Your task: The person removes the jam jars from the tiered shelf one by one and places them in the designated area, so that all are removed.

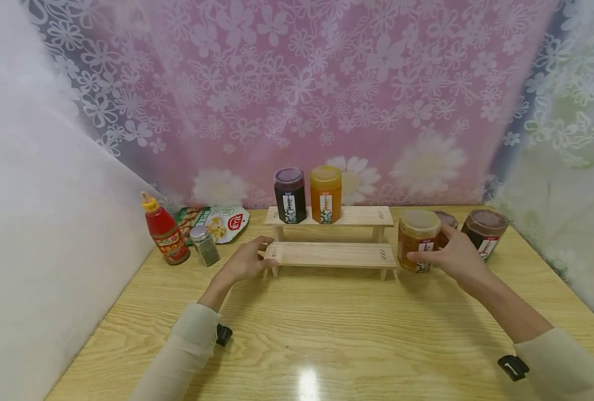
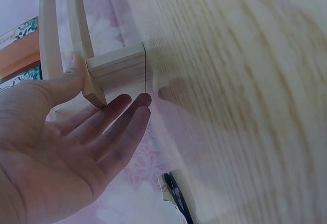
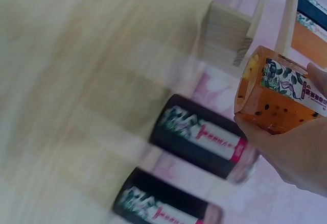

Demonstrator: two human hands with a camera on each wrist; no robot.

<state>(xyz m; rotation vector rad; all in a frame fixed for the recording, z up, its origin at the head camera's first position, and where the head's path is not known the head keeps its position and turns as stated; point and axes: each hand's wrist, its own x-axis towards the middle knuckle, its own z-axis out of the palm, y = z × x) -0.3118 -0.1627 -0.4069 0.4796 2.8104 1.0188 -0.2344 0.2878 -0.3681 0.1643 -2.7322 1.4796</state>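
My right hand (image 1: pixel 454 253) grips a jar of amber jam with dark seeds (image 1: pixel 411 245), thumb in front and fingers round its far side. The jar is beside the right end of a two-step wooden rack (image 1: pixel 332 253); its seeds and leafy label show in the right wrist view, where its base (image 3: pixel 248 83) is visible. At the rack's left end, my left hand (image 1: pixel 246 259) holds the lower step between thumb and fingers. On the upper step stand a dark jam jar (image 1: pixel 290 197) and an orange jam jar (image 1: pixel 325 195).
Two dark jars stand right of the rack: one partly behind my right hand, another (image 1: pixel 484 231) farther right. On the left are a red sauce bottle (image 1: pixel 166 234), a spice shaker (image 1: pixel 205 246) and a food packet (image 1: pixel 231 223). A flowered curtain (image 1: pixel 297 100) hangs behind the table.
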